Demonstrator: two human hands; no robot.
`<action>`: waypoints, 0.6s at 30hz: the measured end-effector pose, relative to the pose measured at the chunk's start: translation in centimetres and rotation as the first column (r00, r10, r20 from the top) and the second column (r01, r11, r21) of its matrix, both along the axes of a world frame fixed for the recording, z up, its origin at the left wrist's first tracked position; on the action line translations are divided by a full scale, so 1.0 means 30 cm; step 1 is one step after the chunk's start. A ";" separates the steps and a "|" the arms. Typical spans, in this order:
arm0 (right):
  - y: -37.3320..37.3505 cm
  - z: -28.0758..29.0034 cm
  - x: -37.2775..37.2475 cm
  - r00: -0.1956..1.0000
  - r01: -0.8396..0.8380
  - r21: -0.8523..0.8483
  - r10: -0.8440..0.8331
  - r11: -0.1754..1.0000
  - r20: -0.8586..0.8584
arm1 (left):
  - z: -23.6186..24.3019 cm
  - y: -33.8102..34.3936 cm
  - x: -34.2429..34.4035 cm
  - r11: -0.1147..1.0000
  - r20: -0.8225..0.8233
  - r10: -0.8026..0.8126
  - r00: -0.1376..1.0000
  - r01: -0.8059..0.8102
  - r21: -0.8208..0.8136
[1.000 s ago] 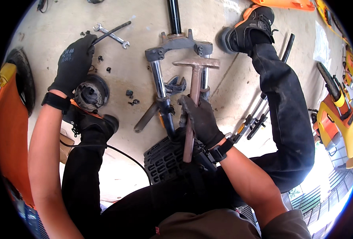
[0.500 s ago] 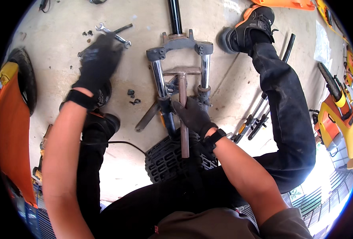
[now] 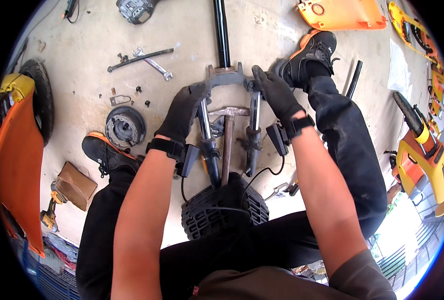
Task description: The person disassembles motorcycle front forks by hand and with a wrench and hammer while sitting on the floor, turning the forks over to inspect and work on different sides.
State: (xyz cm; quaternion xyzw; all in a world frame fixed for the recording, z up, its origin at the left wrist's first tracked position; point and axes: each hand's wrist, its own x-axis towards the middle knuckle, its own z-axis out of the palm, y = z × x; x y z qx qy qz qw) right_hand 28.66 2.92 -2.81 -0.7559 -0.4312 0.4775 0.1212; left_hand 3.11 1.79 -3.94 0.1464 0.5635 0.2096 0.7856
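Note:
A front fork [image 3: 254,112] with a grey crown and a black steerer tube [image 3: 222,35] lies in front of me, its tube pointing away. My left hand [image 3: 182,110], in a black glove, closes round the left shoulder of the crown. On the opposite shoulder is my right hand [image 3: 277,95], also gloved, its fingers and thumb around the top of that leg. Between the fork legs a hammer [image 3: 228,145] rests with its head away from me, and neither hand touches it. The fingers are partly hidden behind the fork on both sides.
Beyond my left hand lie a wrench [image 3: 154,66] crossing a dark rod [image 3: 144,59], several small bolts and a round hub [image 3: 126,126]. A black slotted crate [image 3: 197,220] stands between my legs. Orange panels [image 3: 342,14] and a yellow power drill [image 3: 52,205] lie farther out.
My right hand has let go of the hammer and moved up to the fork's right shoulder. My left hand has come from over the wrench to the left shoulder. The view has shifted.

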 end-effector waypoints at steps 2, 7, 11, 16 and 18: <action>0.039 -0.084 0.039 0.971 -0.064 -0.259 0.001 0.964 -0.240 | 0.009 0.024 0.043 0.967 0.063 0.248 0.967 -0.243 -0.072; 0.008 -0.024 -0.048 0.902 0.187 -0.197 -0.248 0.962 -0.354 | 0.040 0.011 0.101 0.971 -0.143 0.238 0.961 -0.232 0.058; -0.070 0.177 -0.100 0.816 0.425 -0.067 -0.414 0.903 -0.403 | 0.234 -0.023 0.114 0.958 -0.160 0.250 0.955 -0.220 0.184; -0.041 0.490 -0.133 0.844 0.463 0.292 -0.315 0.837 -0.435 | 0.548 -0.001 0.112 0.867 -0.133 0.308 0.942 -0.220 0.447; -0.030 0.623 -0.147 0.979 0.199 0.614 -0.125 0.764 -0.162 | 0.711 -0.005 0.101 0.830 -0.180 0.289 0.940 -0.153 0.537</action>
